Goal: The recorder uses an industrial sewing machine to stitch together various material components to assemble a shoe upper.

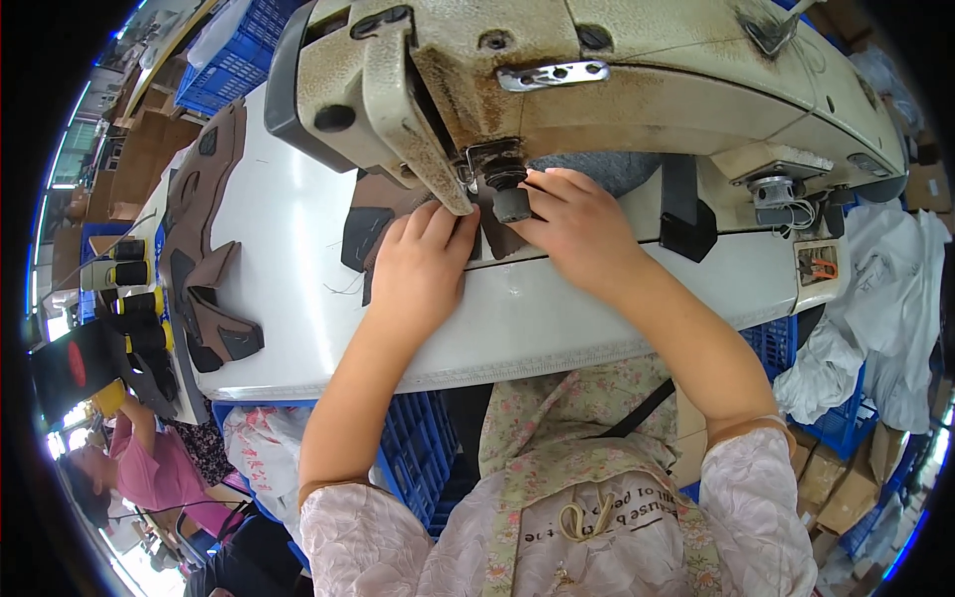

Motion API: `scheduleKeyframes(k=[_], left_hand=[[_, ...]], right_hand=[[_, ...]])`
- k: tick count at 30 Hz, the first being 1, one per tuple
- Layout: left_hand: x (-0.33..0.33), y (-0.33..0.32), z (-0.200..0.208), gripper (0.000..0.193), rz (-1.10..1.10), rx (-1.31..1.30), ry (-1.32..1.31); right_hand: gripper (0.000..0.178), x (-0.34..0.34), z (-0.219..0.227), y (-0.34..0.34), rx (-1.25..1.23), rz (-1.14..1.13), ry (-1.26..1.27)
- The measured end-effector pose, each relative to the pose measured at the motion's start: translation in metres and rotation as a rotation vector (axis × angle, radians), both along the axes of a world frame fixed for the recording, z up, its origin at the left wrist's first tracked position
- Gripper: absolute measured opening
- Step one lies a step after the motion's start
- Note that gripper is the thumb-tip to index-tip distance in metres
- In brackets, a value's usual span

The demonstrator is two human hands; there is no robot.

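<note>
A brown leather-like piece (500, 241) with dark grey patches lies under the needle area of a beige sewing machine (647, 109). My left hand (423, 261) presses on it left of the needle area, its fingers bent and close together. On the other side, my right hand (580, 231) has its fingers curled at the piece's edge. Some right fingertips are hidden behind a dark round machine part (511, 204). The needle tip cannot be made out.
Several cut brown pieces (204, 169) are heaped on the white table's (298, 289) left. Thread spools (129, 274) stand beyond it. Blue crates (423, 453) sit below the front edge. White cloth (865, 308) hangs at the right. A person in pink (159, 458) is at lower left.
</note>
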State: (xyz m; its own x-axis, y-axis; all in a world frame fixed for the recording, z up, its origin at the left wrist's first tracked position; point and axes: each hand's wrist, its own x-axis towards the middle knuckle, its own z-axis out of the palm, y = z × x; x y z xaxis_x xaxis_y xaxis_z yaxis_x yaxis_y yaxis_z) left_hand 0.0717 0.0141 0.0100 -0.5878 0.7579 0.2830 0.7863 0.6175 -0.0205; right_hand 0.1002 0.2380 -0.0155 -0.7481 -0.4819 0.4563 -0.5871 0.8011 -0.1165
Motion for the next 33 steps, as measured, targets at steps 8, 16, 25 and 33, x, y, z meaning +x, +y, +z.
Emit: scheduleKeyframes(k=[8, 16, 25, 33], left_hand=[[-0.003, -0.005, -0.001, 0.041, -0.044, 0.050, 0.018], [0.001, 0.000, -0.001, 0.038, -0.006, -0.056, 0.119], [-0.005, -0.015, -0.002, 0.036, -0.092, -0.007, 0.058], [-0.007, -0.013, 0.001, 0.041, -0.033, 0.031, 0.044]], right_hand=[[0.032, 0.000, 0.007, 0.003, 0.011, 0.026, -0.015], [0.031, -0.001, 0.006, 0.002, 0.068, 0.020, 0.046], [0.029, 0.001, 0.010, 0.003, -0.018, 0.074, 0.009], [0.036, -0.003, 0.007, 0.003, -0.035, 0.060, -0.064]])
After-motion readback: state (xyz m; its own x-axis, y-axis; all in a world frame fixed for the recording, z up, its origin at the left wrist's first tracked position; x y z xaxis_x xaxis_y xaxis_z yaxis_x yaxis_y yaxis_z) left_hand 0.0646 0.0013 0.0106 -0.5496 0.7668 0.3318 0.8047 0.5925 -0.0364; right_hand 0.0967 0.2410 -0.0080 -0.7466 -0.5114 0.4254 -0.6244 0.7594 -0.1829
